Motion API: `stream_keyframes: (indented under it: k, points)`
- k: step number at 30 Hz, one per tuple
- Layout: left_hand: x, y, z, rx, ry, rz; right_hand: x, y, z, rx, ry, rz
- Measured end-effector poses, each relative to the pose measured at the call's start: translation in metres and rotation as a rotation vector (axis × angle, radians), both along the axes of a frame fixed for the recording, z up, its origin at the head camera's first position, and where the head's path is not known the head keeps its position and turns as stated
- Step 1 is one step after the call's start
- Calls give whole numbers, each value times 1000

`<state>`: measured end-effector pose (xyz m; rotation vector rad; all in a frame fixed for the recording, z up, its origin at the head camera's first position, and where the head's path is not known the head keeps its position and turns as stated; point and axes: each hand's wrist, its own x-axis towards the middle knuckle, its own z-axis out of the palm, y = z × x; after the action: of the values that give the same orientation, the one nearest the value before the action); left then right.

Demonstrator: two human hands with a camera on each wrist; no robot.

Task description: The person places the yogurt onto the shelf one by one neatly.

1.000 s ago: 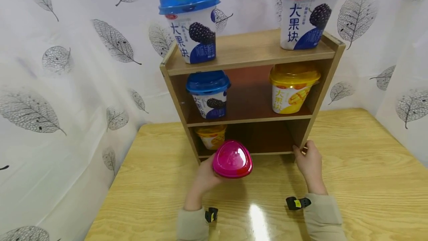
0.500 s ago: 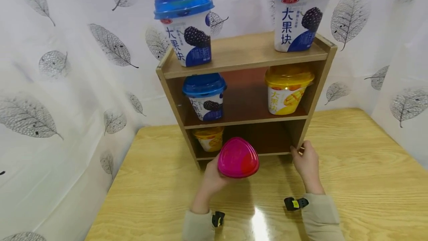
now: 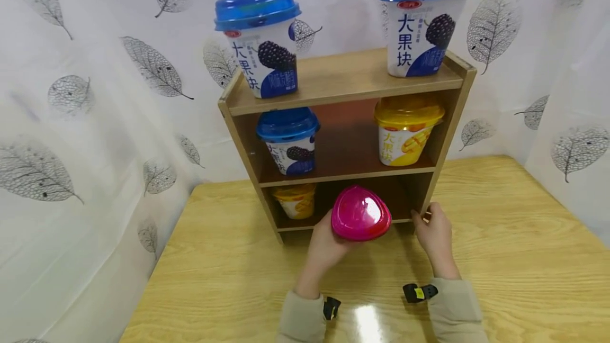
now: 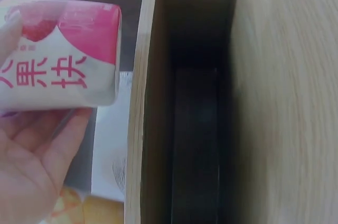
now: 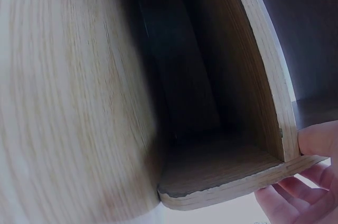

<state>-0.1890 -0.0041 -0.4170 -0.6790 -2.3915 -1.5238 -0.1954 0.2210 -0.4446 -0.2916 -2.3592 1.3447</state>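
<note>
My left hand (image 3: pixel 325 247) grips a yogurt cup with a pink lid (image 3: pixel 360 215), held in front of the bottom tier of a wooden shelf (image 3: pixel 343 178). In the left wrist view the cup (image 4: pixel 68 60) lies sideways across the picture, white with pink printing, the fingers beneath it and the thumb over its near end. At the shelf's lower right corner, my right hand (image 3: pixel 434 234) pinches the side panel. The right wrist view has its thumb (image 5: pixel 318 138) at the bottom board's front edge and the other fingers behind the side panel.
A yellow-lidded cup (image 3: pixel 296 202) stands at the bottom left. The middle tier carries a blue-lidded cup (image 3: pixel 288 142) and a yellow-lidded cup (image 3: pixel 406 132). On top are two blue-lidded cups, left (image 3: pixel 262 41) and right (image 3: pixel 424 20). A leaf-patterned curtain (image 3: pixel 109 136) hangs behind the wooden table (image 3: pixel 214 279).
My left hand has carried the pink-lidded yogurt cup rightward and slightly up, along the bottom tier's front. The right hand keeps its hold on the shelf corner. The head view has shifted slightly.
</note>
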Motion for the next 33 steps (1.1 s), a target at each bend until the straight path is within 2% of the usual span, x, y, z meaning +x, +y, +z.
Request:
stream_keyframes:
  k: [3, 9, 14, 23, 33]
  points:
    - [-3, 9, 2, -9, -23, 21, 1, 0, 1, -1, 10, -8]
    - [-9, 22, 5, -38, -119, 43, 3, 0, 1, 12, 39, -17]
    - [-12, 28, 6, -12, -151, 47, 2, 0, -1, 4, 33, -16]
    - [-23, 41, 6, -30, -113, 85, 1, -1, 0, 1, 30, -16]
    - [-34, 62, 4, 66, -78, 76, 2, 0, 2, 0, 16, -4]
